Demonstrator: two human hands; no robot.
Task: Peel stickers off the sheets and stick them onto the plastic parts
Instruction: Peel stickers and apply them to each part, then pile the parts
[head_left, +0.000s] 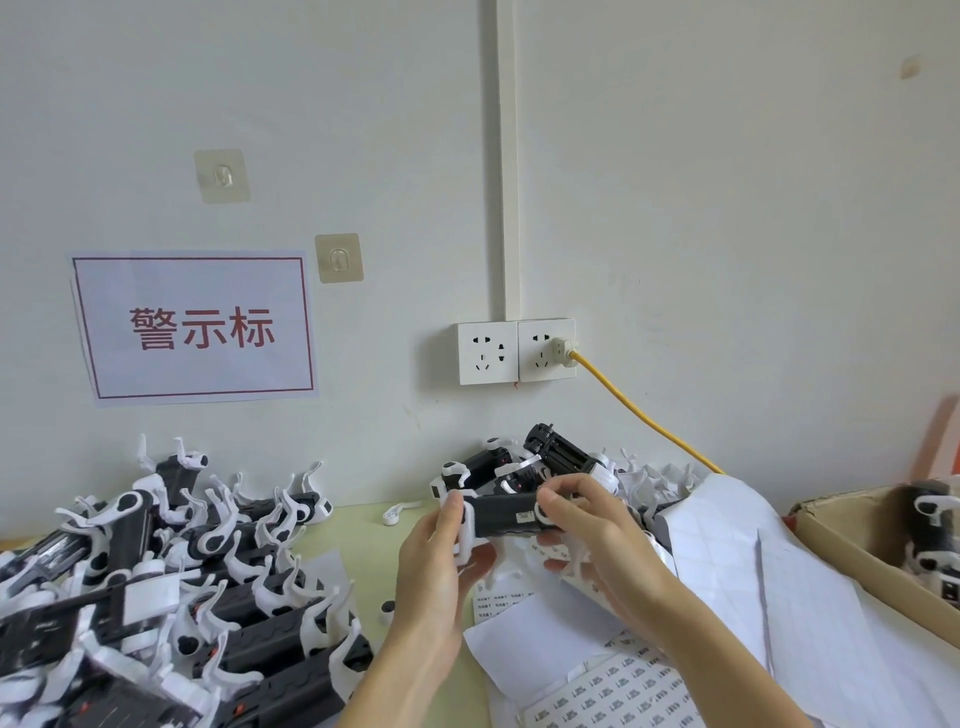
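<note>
Both hands' fingers pinch a black plastic part above the green desk, piles flanking, below the wall socket.

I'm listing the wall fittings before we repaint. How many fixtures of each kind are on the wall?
Clear adhesive hooks: 2
Socket plates: 2
Paper signs: 1
Cable conduits: 1
Total: 6

Matt black-and-white plastic parts, thin white paper sticker sheets, rough brown cardboard box
</note>
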